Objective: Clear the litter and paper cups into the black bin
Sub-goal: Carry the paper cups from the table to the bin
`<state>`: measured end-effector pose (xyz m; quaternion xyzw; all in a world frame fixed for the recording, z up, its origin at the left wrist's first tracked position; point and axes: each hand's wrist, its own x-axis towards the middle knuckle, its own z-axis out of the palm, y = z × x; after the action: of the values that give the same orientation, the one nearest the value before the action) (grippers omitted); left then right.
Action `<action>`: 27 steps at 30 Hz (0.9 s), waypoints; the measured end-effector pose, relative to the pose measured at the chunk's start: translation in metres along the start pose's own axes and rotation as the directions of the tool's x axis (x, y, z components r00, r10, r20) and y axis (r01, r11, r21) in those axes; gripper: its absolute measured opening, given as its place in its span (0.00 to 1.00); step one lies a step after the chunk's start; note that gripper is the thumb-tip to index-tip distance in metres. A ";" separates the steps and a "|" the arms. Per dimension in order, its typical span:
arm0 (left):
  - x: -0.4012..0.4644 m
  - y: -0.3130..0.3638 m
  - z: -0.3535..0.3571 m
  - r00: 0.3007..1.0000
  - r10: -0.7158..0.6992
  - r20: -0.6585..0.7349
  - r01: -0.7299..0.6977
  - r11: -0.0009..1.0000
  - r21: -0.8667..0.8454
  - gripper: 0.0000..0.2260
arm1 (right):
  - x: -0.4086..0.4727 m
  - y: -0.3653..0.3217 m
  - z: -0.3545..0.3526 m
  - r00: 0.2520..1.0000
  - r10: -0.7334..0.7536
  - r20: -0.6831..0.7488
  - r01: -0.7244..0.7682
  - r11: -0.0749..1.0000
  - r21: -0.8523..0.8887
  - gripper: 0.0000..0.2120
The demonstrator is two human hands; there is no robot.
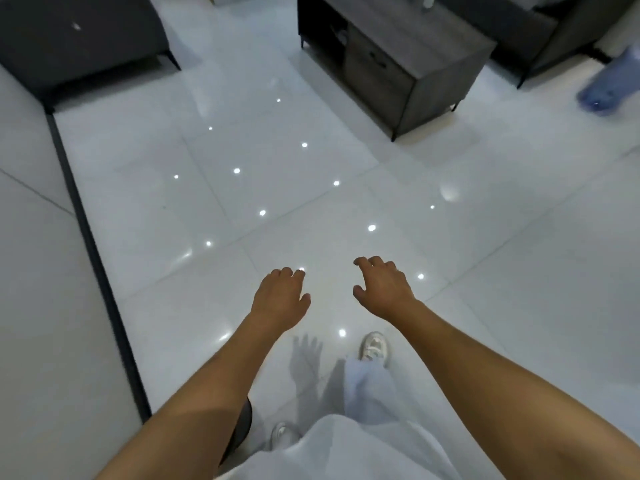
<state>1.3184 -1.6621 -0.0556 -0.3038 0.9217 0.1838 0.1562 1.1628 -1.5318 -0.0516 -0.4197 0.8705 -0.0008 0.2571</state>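
Premises present as a lounge or reception-type sitting area: glossy white floor tiles (277, 188) reflecting ceiling spotlights, a dark grey sofa (79, 39) at upper left, a grey wood-grain low cabinet (398, 60) with a handled drawer, and a second dark upholstered seat (554, 32) at upper right.

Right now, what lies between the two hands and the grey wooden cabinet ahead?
In the head view, only bare white floor tiles with light reflections lie between the left hand, the right hand and the cabinet.
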 end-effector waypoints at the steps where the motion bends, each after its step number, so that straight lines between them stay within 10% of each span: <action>1: 0.017 0.012 -0.007 1.000 0.009 -0.007 -0.009 1.000 0.007 0.22 | 0.006 0.015 -0.008 1.000 0.018 -0.003 -0.018 1.000 0.015 0.26; 13: 0.260 0.239 -0.078 0.980 0.200 0.004 -0.200 0.979 0.046 0.21 | 0.117 0.252 -0.137 0.968 0.246 -0.047 -0.231 0.950 0.209 0.26; 27: 0.565 0.353 -0.168 0.947 0.317 0.052 -0.321 0.941 0.105 0.20 | 0.347 0.412 -0.286 0.918 0.391 -0.065 -0.347 0.873 0.343 0.26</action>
<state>0.6382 -1.7553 -0.0463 -0.1382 0.9647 0.1596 0.1573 0.5545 -1.5800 -0.0486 -0.1965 0.9375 -0.1227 0.2596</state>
